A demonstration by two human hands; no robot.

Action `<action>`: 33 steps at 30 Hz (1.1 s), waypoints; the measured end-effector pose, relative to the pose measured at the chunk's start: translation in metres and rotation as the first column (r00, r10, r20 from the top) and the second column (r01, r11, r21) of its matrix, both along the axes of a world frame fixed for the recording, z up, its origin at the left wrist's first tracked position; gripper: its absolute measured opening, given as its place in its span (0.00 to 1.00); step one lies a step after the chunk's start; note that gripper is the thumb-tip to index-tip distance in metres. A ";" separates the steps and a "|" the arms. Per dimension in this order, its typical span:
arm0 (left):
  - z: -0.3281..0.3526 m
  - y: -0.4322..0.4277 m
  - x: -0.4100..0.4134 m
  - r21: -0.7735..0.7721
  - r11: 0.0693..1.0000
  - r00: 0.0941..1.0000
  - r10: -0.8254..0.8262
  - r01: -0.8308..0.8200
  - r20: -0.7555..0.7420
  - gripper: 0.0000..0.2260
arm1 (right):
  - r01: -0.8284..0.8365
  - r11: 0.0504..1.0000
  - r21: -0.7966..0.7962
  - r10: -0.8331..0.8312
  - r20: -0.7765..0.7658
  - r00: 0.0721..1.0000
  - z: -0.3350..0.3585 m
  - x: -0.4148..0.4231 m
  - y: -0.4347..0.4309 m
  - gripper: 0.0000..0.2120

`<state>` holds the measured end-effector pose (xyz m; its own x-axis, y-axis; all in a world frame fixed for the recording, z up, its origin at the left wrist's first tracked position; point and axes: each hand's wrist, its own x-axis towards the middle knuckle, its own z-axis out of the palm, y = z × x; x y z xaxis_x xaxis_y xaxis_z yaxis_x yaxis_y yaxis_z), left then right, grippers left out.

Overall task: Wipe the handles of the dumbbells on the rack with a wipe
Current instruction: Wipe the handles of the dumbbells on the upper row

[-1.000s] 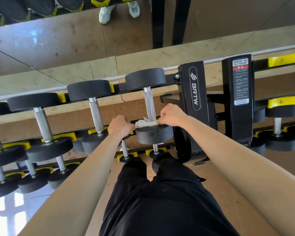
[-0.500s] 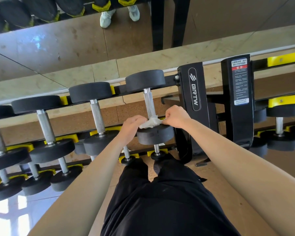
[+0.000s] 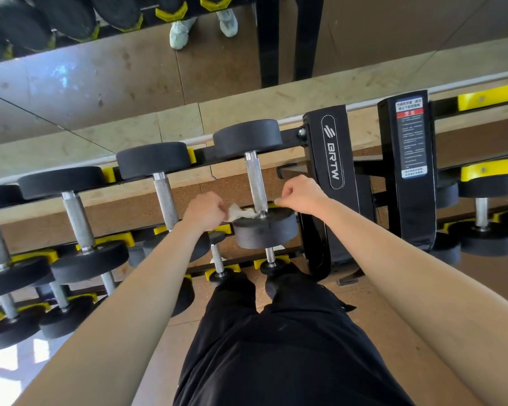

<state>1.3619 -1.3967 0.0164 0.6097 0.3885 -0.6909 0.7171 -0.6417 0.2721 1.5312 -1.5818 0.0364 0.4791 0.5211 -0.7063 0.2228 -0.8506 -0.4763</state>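
The rightmost dumbbell point(image 3: 264, 231) on the rack's top tier has black round heads and a knurled steel handle point(image 3: 255, 183). A crumpled white wipe point(image 3: 241, 213) lies at the near end of that handle, on top of the near head. My left hand point(image 3: 204, 210) pinches the wipe's left end, just left of the handle. To the right of the handle, my right hand point(image 3: 302, 194) hovers with its fingers curled, and no wipe shows in it.
More dumbbells point(image 3: 165, 186) line the top tier to the left, with smaller ones on the lower tiers point(image 3: 217, 259). The black rack upright point(image 3: 332, 153) stands right of my right hand. A second rack point(image 3: 411, 142) follows. A mirror point(image 3: 100, 68) runs behind.
Both hands held the wipe around the handle's near end before. Now my right hand has come off it to the right, and my left hand has drawn the wipe leftward.
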 end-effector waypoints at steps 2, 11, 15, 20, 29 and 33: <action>-0.001 0.010 -0.003 0.158 0.979 0.992 0.129 -0.129 0.008 0.09 | 0.050 0.998 0.025 -0.050 -0.009 0.999 -0.003 0.001 0.000 0.07; -0.007 -0.019 0.036 -0.506 0.497 0.520 0.847 -0.705 0.106 0.01 | 0.426 0.888 0.173 -0.357 -0.326 0.876 -0.020 0.007 0.002 0.14; -0.013 -0.037 0.056 -0.700 0.193 0.359 0.928 -0.688 -0.097 0.03 | 0.427 0.879 0.212 -0.282 -0.492 0.824 -0.034 0.009 0.016 0.31; -0.014 -0.038 0.062 -0.767 0.049 0.332 0.918 -0.640 -0.219 0.08 | 0.483 0.861 0.160 -0.306 -0.596 0.743 -0.039 0.009 0.027 0.19; -0.015 -0.029 0.042 -0.369 0.813 0.825 0.537 -0.451 0.176 0.07 | 0.107 0.993 0.051 -0.093 -0.216 0.972 -0.032 0.032 0.008 0.07; -0.011 -0.027 0.027 -0.281 0.952 0.980 0.158 -0.119 0.118 0.05 | -0.119 0.993 -0.005 0.118 -0.116 0.986 -0.027 0.020 0.011 0.07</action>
